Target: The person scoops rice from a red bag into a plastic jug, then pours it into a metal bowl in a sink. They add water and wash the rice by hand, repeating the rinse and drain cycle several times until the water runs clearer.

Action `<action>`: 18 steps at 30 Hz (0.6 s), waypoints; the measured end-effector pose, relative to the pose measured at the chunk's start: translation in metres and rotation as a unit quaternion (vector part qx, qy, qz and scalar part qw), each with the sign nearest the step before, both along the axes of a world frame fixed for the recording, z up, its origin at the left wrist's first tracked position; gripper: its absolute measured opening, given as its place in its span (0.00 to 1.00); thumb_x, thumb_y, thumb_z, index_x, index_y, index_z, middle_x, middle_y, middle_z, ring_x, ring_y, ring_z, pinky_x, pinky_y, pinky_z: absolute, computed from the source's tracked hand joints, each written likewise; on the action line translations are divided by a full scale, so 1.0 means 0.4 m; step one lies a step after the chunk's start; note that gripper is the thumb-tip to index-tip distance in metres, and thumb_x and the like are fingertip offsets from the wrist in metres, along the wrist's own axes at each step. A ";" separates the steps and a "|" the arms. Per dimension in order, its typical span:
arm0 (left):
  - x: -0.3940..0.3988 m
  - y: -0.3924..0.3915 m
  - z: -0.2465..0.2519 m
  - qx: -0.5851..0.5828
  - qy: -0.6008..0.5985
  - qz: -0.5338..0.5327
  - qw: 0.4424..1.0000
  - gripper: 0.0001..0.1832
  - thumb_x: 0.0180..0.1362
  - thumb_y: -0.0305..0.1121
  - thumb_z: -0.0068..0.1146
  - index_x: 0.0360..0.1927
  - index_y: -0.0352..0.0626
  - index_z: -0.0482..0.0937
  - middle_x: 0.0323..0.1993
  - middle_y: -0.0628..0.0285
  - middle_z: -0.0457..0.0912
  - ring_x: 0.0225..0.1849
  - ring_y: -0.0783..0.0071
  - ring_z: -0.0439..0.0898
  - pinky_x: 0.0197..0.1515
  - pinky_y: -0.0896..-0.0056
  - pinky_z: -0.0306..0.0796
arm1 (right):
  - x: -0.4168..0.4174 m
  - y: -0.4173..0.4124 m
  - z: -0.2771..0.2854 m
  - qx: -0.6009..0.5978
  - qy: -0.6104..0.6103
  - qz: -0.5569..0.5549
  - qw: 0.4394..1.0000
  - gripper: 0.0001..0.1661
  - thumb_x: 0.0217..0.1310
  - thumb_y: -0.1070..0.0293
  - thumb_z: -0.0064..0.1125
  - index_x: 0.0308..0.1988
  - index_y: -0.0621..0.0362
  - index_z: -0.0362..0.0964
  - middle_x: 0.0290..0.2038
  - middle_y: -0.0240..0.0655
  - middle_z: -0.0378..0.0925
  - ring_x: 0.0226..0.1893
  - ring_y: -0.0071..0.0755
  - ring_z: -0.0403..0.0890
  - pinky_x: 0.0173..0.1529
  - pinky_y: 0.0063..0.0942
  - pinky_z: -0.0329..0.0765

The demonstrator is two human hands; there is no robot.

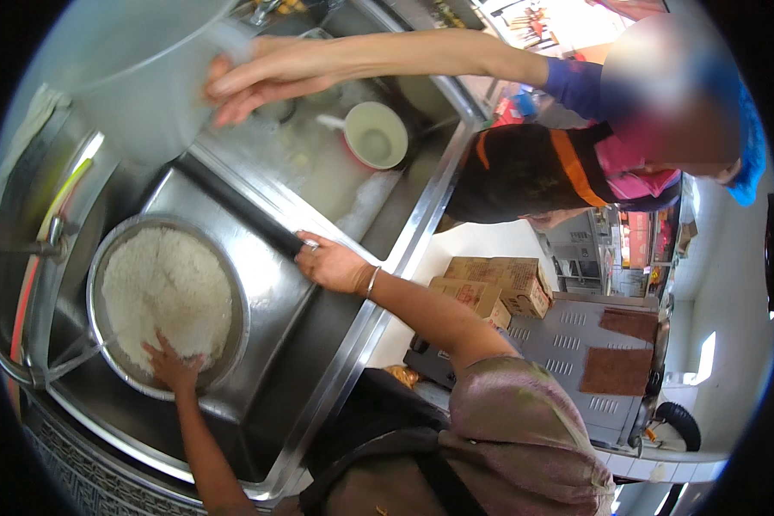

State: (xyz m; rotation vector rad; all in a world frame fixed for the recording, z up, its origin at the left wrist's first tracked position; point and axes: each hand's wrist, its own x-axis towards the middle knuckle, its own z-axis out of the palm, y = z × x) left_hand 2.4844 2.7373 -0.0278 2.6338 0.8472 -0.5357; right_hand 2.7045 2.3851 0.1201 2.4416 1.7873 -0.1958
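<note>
A round metal basin (245, 322) holds what looks like white rice in water and stands inside a stainless steel sink (284, 258). My left hand (174, 364) dips into the basin's near side, fingers spread on the grains. A curved faucet (22, 374) runs a stream of water over the basin's rim. My right hand (332, 261), with a ring and a bracelet, grips the metal divider (271, 209) between the two sink bowls. In the other bowl, a pale handled pot (375, 135) sits in cloudy water.
At the upper right a co-worker (529, 168) in an apron and blue cap reaches across the sink. The co-worker's hand (258, 77) is at a large translucent container (148, 97), blurred. Cardboard boxes (496, 280) and a grey metal cabinet (574, 348) stand on the right.
</note>
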 end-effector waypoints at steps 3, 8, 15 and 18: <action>0.017 0.004 -0.085 0.024 0.094 0.067 0.993 0.70 0.20 0.46 0.79 0.71 0.56 0.47 0.71 0.42 0.40 0.70 0.40 0.46 0.68 0.42 0.45 | 0.019 0.033 -0.007 0.010 -0.023 0.015 1.000 0.08 0.47 0.70 0.49 0.30 0.56 0.74 0.34 0.30 0.74 0.42 0.29 0.74 0.70 0.39 0.53; -0.090 0.269 -0.413 -0.047 -0.118 0.068 0.990 0.28 0.55 0.30 0.51 0.62 0.43 0.65 0.56 0.45 0.69 0.60 0.48 0.64 0.63 0.56 0.55 | -0.014 0.059 -0.090 0.038 -0.010 0.027 0.999 0.04 0.52 0.73 0.52 0.29 0.62 0.72 0.29 0.39 0.74 0.37 0.37 0.77 0.61 0.46 0.67; 0.002 0.057 -0.183 0.005 0.007 -0.037 0.999 0.36 0.48 0.41 0.61 0.63 0.52 0.66 0.69 0.53 0.51 0.65 0.49 0.56 0.56 0.41 0.60 | -0.017 0.046 -0.009 0.024 0.022 -0.059 0.998 0.08 0.49 0.70 0.53 0.32 0.57 0.77 0.35 0.29 0.76 0.40 0.29 0.76 0.67 0.38 0.57; 0.003 -0.039 -0.042 0.036 0.080 0.011 0.996 0.34 0.46 0.40 0.61 0.61 0.53 0.68 0.71 0.53 0.46 0.66 0.41 0.52 0.56 0.37 0.58 | -0.007 0.047 -0.007 0.027 0.025 -0.046 0.998 0.10 0.49 0.69 0.54 0.34 0.56 0.77 0.36 0.29 0.76 0.40 0.28 0.75 0.68 0.38 0.56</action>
